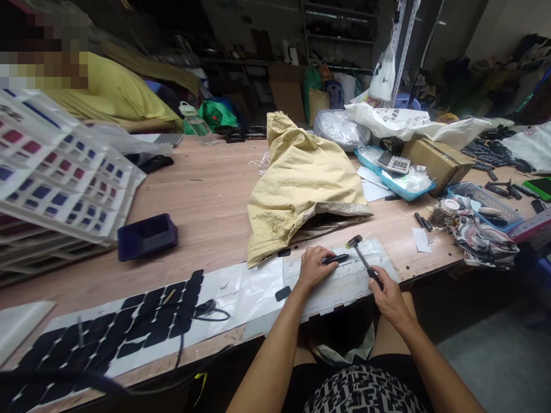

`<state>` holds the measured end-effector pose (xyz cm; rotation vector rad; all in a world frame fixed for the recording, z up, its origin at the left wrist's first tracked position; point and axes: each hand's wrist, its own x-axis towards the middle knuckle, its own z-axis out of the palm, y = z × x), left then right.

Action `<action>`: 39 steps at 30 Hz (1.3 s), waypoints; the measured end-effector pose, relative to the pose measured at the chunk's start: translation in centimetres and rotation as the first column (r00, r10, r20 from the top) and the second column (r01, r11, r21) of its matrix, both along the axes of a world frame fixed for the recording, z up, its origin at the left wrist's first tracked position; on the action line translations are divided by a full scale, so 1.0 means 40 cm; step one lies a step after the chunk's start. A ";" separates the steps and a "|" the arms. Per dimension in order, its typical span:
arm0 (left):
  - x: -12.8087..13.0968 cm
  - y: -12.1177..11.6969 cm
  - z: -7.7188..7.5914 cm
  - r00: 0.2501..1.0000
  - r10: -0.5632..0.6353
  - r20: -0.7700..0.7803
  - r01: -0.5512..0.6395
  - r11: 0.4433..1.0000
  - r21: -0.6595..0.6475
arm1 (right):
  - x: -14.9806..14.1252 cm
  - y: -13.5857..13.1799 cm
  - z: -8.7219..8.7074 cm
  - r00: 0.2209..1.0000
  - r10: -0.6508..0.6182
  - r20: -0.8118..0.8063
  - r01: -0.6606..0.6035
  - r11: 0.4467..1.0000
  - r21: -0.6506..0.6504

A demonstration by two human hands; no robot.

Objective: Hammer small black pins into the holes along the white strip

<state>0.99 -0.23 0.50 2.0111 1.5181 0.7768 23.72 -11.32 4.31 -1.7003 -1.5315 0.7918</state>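
Observation:
My right hand (390, 295) is wrapped round the black grip of a small hammer (365, 261). The hammer's head is raised up and to the left, close to my left hand. With closed fingers, my left hand (316, 267) holds a slim black part (338, 259) low over the pale work board (340, 289); its exact kind is too small to make out. A yellow cloth sack (305, 183) lies just beyond the board, its dark mouth facing me. A black rounded patch (283, 293) rests at the board's left edge.
Rows of black pieces (150, 315) lie on white sheeting at left, crossed by a dark cable (219, 314). Further back are a dark purple tray (147, 238) and a white crate (69, 172). Blue baskets (408, 189) and a cardboard box (439, 163) stand right. Someone in yellow (116, 92) sits opposite.

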 end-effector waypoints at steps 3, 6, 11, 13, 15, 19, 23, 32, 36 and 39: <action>0.001 -0.001 0.002 1.000 0.008 0.002 -0.008 1.000 -0.007 | -0.008 -0.011 0.008 0.998 0.037 0.054 -0.040 0.999 0.038; 0.000 -0.001 0.003 1.000 0.012 0.013 -0.012 1.000 -0.016 | -0.017 -0.015 0.011 0.991 0.063 0.117 -0.073 0.994 0.083; -0.002 0.000 -0.002 1.000 0.004 0.026 -0.004 1.000 -0.004 | -0.028 -0.015 0.004 0.973 0.093 0.209 -0.115 0.989 0.096; -0.002 0.001 -0.004 1.000 0.005 0.028 -0.005 1.000 0.000 | -0.029 -0.014 0.001 0.967 0.100 0.234 -0.126 0.987 0.096; -0.002 0.000 -0.004 1.000 0.006 0.031 -0.006 1.000 0.002 | -0.030 -0.015 -0.001 0.961 0.103 0.256 -0.131 0.987 0.097; 0.000 0.000 0.000 0.999 0.008 0.033 -0.008 1.000 -0.002 | -0.032 -0.019 0.001 0.948 0.103 0.302 -0.139 0.985 0.100; 0.001 0.001 0.005 0.999 0.020 0.028 -0.019 0.999 -0.034 | -0.035 -0.022 0.003 0.938 0.094 0.335 -0.138 0.984 0.111; 0.000 0.006 -0.006 0.998 0.019 0.059 -0.018 0.999 -0.026 | -0.049 -0.030 0.023 0.933 0.091 0.349 -0.148 0.979 0.139; -0.001 0.007 -0.009 0.999 0.025 0.037 -0.024 0.999 -0.025 | -0.050 -0.032 0.017 0.913 0.122 0.389 -0.180 0.977 0.114; -0.002 0.008 -0.008 0.999 0.026 0.038 -0.025 0.999 -0.030 | -0.046 -0.030 0.018 0.911 0.116 0.395 -0.169 0.980 0.102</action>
